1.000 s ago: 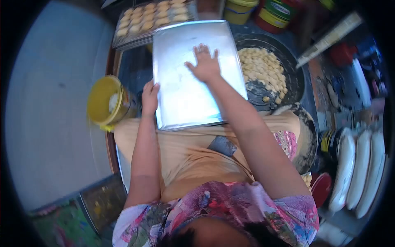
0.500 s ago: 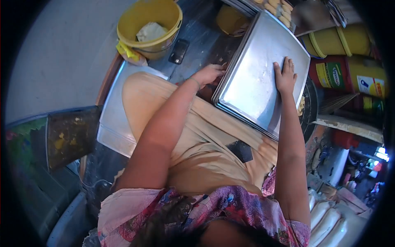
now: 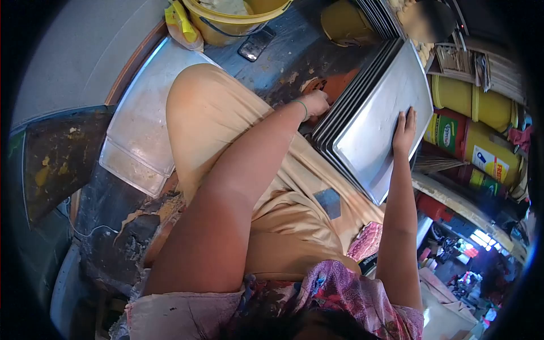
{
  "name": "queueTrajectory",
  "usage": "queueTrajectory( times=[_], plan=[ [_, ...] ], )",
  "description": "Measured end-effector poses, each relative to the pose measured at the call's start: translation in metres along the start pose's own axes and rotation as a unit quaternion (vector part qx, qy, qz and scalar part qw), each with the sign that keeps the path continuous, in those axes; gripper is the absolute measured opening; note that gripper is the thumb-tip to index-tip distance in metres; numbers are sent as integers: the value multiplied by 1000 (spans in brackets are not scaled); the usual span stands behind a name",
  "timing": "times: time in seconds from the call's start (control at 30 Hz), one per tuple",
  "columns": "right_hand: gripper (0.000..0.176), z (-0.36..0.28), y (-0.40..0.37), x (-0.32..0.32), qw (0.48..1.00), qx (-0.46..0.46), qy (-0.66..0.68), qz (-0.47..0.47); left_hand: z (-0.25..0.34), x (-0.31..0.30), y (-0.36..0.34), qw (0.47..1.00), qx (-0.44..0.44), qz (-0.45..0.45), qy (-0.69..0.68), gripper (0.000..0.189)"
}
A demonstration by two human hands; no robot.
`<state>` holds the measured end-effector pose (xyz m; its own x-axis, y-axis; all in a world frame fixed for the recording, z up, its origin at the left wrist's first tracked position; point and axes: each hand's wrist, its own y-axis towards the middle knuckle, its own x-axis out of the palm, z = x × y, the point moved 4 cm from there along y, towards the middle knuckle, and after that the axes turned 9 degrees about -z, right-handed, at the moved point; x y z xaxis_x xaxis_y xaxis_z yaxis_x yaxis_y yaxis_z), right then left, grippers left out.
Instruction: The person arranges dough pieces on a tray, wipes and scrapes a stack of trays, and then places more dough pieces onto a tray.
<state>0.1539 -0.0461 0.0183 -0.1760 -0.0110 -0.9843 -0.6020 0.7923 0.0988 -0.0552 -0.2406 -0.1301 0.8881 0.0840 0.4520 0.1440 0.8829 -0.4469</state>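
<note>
A stack of metal baking trays (image 3: pixel 377 113) leans at a tilt by my knee, with several dark rims showing along its left side. My right hand (image 3: pixel 404 131) lies flat on the top tray, fingers stretched out. Just left of the stack, my left hand (image 3: pixel 313 106) is closed, its fingers curled low by the tray edges. Whatever those fingers hold, if anything, is hidden. A reddish-orange object (image 3: pixel 340 85) lies beyond my left hand, partly covered by the stack.
A yellow bucket (image 3: pixel 238 25) with something pale inside stands at the top, near a dark phone (image 3: pixel 256 43). Another metal tray (image 3: pixel 141 122) lies left of my knee. Yellow and red buckets (image 3: pixel 481 139) line the right side. A worn dark board (image 3: pixel 62 161) is at far left.
The tray stack now stands more tilted, and more of its rims show on the left. My left hand has curled its fingers. My head view has shifted; my right hand stays on the top tray.
</note>
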Motion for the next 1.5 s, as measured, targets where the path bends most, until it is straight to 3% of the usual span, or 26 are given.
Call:
queueTrajectory(
  times=[0.07,0.2,0.33,0.43,0.67,1.0,1.17,1.27,1.47,1.5],
  plan=[
    [61,-3,0,-1,1000,3,18,0,-6,-3,12,1000,-7,-9,14,20],
    [58,-7,-2,-3,1000,11,23,-3,-11,-7,29,999,40,29,11,31],
    [57,-5,-2,-1,999,16,42,-8,-5,-7,23,999,34,-17,-31,21],
    [57,-3,-1,0,998,20,50,-12,-10,-8,34,993,99,37,-58,24],
    [59,-7,-3,-2,998,22,54,-24,-1,-1,41,955,235,-6,-179,22],
    [55,-10,-2,-3,998,24,59,-27,2,-3,53,955,200,-41,-215,13],
    [54,-9,-2,-2,998,25,59,-27,7,-6,54,949,171,-41,-263,18],
    [54,-3,-1,-1,997,26,66,-27,13,-5,56,960,174,-50,-214,19],
    [55,-6,-2,-2,996,27,76,-23,25,-3,57,912,291,-26,-288,13],
    [55,-5,-2,-2,997,27,72,-24,27,-3,58,927,282,-21,-245,12]
  ],
)
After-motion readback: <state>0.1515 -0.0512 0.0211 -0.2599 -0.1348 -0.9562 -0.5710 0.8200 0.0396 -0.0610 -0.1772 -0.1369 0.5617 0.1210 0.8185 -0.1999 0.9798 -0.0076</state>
